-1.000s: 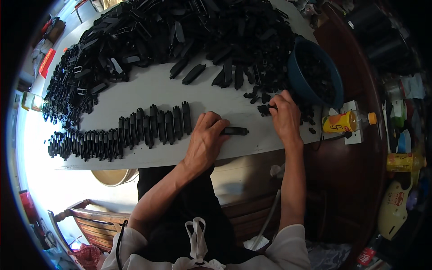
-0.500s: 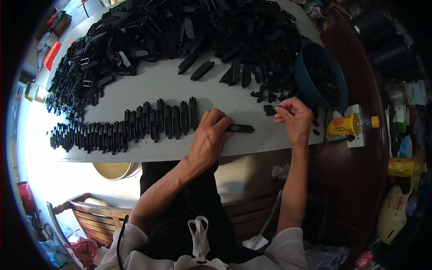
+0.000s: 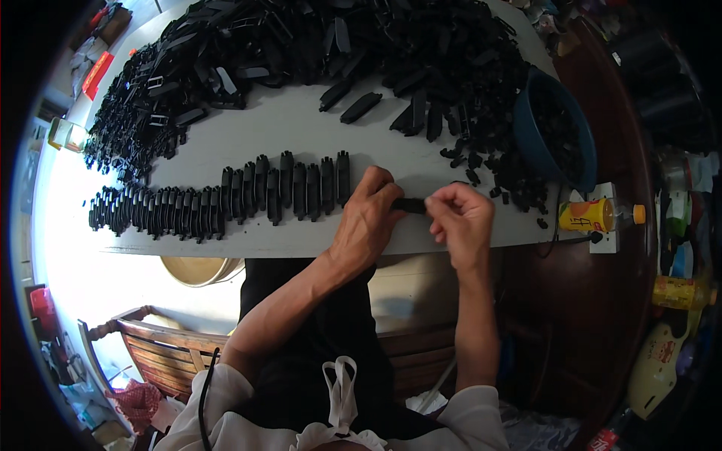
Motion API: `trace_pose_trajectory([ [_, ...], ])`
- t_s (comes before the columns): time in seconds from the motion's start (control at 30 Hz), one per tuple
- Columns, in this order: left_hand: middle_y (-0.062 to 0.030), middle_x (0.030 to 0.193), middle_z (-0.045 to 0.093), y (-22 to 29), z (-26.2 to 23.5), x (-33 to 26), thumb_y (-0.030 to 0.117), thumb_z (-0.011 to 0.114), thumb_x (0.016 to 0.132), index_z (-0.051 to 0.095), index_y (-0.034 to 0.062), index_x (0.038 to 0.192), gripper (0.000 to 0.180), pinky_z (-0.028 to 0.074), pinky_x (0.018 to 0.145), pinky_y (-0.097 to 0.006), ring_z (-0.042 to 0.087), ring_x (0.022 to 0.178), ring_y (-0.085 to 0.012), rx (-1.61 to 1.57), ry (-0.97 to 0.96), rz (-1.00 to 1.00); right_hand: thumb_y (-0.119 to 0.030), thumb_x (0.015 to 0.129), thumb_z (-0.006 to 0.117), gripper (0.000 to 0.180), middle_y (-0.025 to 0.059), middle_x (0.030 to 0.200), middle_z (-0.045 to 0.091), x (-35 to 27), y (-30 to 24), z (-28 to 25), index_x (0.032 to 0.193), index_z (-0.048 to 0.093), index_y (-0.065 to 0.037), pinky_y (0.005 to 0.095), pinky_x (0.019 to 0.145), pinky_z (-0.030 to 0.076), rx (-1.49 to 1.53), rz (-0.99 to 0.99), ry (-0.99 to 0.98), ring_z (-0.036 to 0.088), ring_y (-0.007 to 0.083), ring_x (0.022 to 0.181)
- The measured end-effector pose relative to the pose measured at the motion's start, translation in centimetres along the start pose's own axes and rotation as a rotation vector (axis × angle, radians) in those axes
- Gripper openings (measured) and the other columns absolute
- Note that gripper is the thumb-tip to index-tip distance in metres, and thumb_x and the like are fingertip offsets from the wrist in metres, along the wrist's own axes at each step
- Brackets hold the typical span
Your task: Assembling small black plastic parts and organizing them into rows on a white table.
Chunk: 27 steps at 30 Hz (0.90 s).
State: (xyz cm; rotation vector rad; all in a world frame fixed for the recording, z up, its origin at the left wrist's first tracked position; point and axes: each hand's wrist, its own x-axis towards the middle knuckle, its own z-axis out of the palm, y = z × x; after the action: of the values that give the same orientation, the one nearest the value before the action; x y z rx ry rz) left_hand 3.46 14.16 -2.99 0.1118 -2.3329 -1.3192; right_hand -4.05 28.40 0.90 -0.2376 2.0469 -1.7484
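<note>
Showing near the front edge of a white table (image 3: 263, 124), a black piece (image 3: 410, 205) is clamped by the left hand (image 3: 365, 216), its right end pinched by the right hand (image 3: 462, 220); leftward, a row (image 3: 298, 188) is lined up, seemingly done, while a large heap (image 3: 248, 45) is left.

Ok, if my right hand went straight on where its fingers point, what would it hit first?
Probably the slim black part held in your left hand: your right hand points leftward at its end and may already touch it, though depth is hard to judge here.
</note>
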Motion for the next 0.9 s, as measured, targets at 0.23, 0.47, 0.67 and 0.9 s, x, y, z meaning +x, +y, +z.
trace_pose_trajectory([
  [0.23,-0.0143,0.099,0.053,-0.5,0.3,0.0,-0.008,0.072,0.064,0.06,-0.0015,0.092,0.032,0.049,0.073,-0.037,0.058,0.085,-0.0323,0.007,0.008,0.013,-0.005,0.084,0.069,0.014,-0.002,0.065,0.055,0.4,1.8,1.4,0.074,0.06,0.001,0.0209,0.055,0.039,-0.12,-0.18,0.098,0.046,0.0045,0.06],
  [0.47,-0.0167,0.098,0.051,-0.2,0.0,0.1,-0.009,0.07,0.064,0.058,-0.0039,0.091,0.03,0.048,0.072,-0.041,0.056,0.085,-0.0362,-0.02,-0.004,0.012,-0.006,0.085,0.068,0.015,-0.003,0.065,0.054,0.4,2.6,1.8,0.075,0.06,0.0,0.0202,0.054,0.036,-0.122,-0.183,0.158,0.044,0.004,0.059],
  [0.67,-0.0128,0.089,0.054,-0.4,0.1,0.0,0.0,0.074,0.068,0.061,-0.0004,0.096,0.031,0.049,0.066,-0.039,0.058,0.079,-0.0322,-0.009,0.099,0.129,-0.008,0.086,0.068,0.017,-0.0046,0.068,0.052,-0.1,1.8,1.8,0.076,0.058,0.0,0.019,0.055,0.034,0.047,-0.199,0.062,0.042,0.0034,0.061],
  [0.9,-0.0106,0.082,0.054,1.0,-0.6,0.0,0.003,0.072,0.073,0.062,0.0012,0.096,0.025,0.049,0.059,-0.038,0.059,0.07,-0.031,-0.091,0.052,0.139,-0.005,0.087,0.064,0.01,0.0,0.07,0.053,-1.3,0.9,2.6,0.081,0.056,-0.002,0.0207,0.054,0.034,-0.266,-0.865,0.244,0.043,0.008,0.059],
])
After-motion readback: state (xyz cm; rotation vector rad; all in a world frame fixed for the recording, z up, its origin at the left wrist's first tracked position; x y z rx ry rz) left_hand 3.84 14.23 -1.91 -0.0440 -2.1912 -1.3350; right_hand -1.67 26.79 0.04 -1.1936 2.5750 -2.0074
